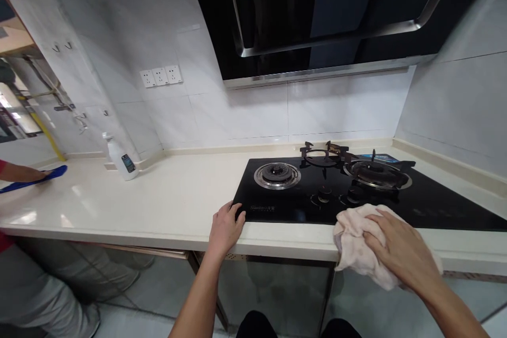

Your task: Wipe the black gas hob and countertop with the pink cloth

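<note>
At the front edge of the black glass gas hob point(455, 211), the person's two hands are doing different jobs. R hand point(400, 251) is bearing down on a bunched pale pink cloth point(350, 243), palm on top and fingers spread and closing on the fabric. The cloth is lying across the hob's front edge and the counter lip, so the pressure seems to be going down thru the palm. L hand point(225, 229) is empty, fingers loosely curled, resting at the hob's front L corner, apparently as a brace. Two control knobs point(338, 195) are sitting just beyond the cloth. Cast-iron pan supports point(322, 152) are sitting at the hob's back edge, off the burners, leaving the L burner point(277, 175) and R burner point(376, 173) exposed. On the cream quartz countertop point(99, 206), far L, a co-worker's hand point(37, 173) is holding a blue cloth point(35, 181) against the surface. A white spray bottle point(122, 161) is standing near the wall, between the co-worker's hand and the hob, seemingly within reach of both people.
</note>
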{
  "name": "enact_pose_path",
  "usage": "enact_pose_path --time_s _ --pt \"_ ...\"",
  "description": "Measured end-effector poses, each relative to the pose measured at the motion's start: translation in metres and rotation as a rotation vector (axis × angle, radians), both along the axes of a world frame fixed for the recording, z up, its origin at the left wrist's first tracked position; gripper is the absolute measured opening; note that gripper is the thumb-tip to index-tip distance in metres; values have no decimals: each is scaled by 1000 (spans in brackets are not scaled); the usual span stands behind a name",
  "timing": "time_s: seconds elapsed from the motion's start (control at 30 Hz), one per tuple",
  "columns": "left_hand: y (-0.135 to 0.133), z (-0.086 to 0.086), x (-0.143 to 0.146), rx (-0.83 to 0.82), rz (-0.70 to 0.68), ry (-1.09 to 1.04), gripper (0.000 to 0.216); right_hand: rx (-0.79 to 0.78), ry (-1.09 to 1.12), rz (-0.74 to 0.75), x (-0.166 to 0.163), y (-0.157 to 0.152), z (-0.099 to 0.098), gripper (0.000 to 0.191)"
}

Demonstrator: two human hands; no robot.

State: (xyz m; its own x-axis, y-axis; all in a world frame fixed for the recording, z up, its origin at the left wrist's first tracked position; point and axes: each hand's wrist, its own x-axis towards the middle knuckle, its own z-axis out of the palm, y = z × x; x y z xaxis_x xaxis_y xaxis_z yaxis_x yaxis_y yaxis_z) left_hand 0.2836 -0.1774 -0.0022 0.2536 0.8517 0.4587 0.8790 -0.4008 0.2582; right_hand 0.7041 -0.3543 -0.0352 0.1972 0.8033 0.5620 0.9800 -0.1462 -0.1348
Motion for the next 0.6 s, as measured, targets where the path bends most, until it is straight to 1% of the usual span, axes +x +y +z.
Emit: enact_pose_path --time_s 0.1,0.27,0.43,0.53,0.6 --pt "-2 2 1 -17 3 15 39 9 -15 64 -30 9 4 47" --pt "-3 5 2 -31 15 42 40 43 2 174 -90 24 11 41" --pt "-3 5 1 -29 13 42 39 19 40 307 -148 36 22 41" --pt "-2 4 1 -21 12 32 39 16 52 371 -169 42 21 40" --pt "-2 3 1 -14 13 27 38 31 52 405 -173 43 17 39"
